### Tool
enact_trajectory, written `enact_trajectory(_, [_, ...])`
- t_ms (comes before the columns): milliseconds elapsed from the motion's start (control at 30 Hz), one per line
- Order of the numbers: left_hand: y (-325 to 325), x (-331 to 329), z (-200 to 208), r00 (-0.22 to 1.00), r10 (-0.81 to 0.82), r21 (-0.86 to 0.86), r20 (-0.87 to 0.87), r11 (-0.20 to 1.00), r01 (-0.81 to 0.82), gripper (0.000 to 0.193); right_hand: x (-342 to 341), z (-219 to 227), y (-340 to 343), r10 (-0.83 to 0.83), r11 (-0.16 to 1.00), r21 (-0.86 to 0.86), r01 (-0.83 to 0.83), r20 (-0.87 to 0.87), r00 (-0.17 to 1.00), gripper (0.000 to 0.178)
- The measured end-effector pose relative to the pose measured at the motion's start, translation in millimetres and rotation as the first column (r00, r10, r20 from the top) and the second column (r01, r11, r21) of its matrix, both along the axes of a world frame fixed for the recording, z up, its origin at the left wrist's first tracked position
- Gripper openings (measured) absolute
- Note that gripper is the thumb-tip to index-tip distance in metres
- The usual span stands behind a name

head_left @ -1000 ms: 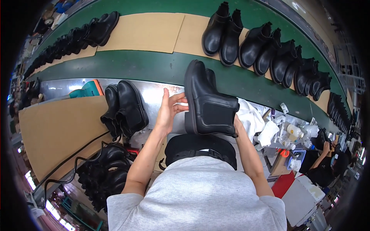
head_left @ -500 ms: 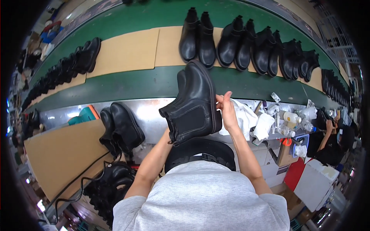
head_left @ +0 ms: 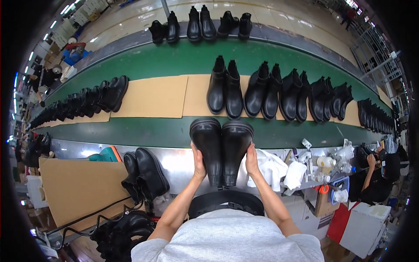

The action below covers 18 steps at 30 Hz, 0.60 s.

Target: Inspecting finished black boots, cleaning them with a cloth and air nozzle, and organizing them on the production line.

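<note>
Two black ankle boots are held side by side in front of me, toes pointing away and pull loops toward my body. Around the outer side of the left ankle boot (head_left: 208,144) my left hand (head_left: 198,162) is closed. My right hand (head_left: 252,160) presses on the outer side of the right ankle boot (head_left: 235,146). Their soles face mostly out of sight. Just beyond the toes lies the green conveyor belt (head_left: 270,135), and under the boots is a metal ledge (head_left: 179,155).
Pairs of boots (head_left: 262,91) stand on cardboard strips (head_left: 150,98) along the belt. On the left, another pair (head_left: 150,174) sits beside a cardboard sheet (head_left: 80,187). White cloths (head_left: 268,168) and bottles (head_left: 326,161) crowd the right ledge. A co-worker (head_left: 379,166) sits at far right.
The boots have turned from a sideways tilt to toes pointing away, side by side. My right hand has closed on a boot's side. The view has tilted up, showing more boots beyond the belt.
</note>
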<state>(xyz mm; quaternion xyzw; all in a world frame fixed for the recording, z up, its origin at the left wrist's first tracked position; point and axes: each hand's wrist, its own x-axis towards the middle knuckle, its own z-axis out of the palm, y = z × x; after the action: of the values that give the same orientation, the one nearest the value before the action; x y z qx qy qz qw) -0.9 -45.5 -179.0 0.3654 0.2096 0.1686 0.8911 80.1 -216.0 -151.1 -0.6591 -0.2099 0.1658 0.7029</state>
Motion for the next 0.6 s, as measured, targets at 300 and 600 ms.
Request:
enact_trajectory(300, [9,-52,-38,0.986,0.075,0.583,-0.147,0.812,0.026,0.056,15,28,3,0.319,0.924,0.38,0.047,-0.831,0.455,0.064])
enact_trajectory(600, [-23,-50,7,0.955,-0.108,0.726,-0.278,0.627,0.282,0.053,-12,15,-26,0.302,0.932,0.357,0.059,-0.858,0.416,0.061])
